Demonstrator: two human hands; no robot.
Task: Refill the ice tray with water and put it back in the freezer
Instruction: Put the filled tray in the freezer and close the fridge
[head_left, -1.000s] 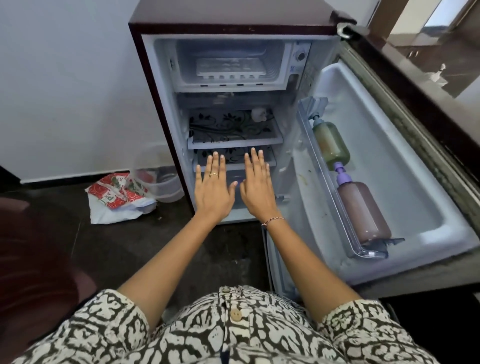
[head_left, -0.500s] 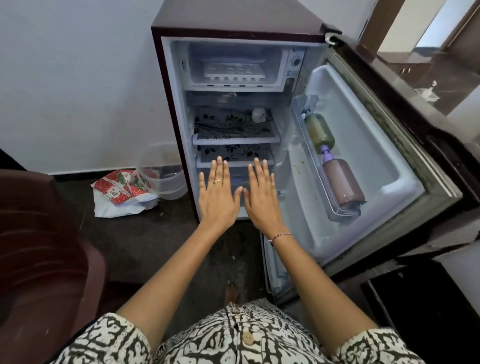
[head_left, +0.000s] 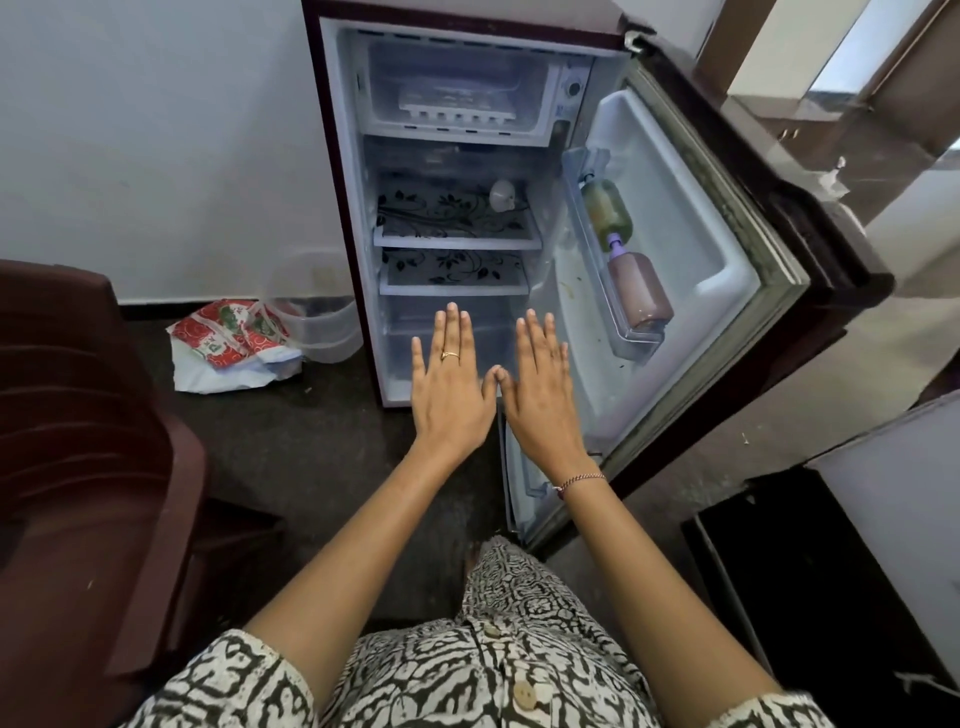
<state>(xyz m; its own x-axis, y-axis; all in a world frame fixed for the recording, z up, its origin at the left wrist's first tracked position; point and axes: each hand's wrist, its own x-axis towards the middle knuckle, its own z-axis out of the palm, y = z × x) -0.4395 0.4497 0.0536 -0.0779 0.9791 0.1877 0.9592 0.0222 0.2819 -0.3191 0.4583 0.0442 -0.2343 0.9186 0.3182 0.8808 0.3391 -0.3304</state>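
Observation:
A small maroon fridge stands open against the wall. In its freezer compartment at the top lies a white ice tray. My left hand and my right hand are stretched out flat, palms down, side by side in front of the fridge's lowest shelf, thumbs almost touching. Both hands hold nothing. They are well below the freezer compartment.
The fridge door swings open to the right with two bottles in its rack. A maroon plastic chair stands at the left. A clear tub and a red-patterned bag lie on the dark floor by the wall.
The view has pulled back and away from the fridge, so more floor and the chair show. My hands stay flat and empty, now slightly further apart.

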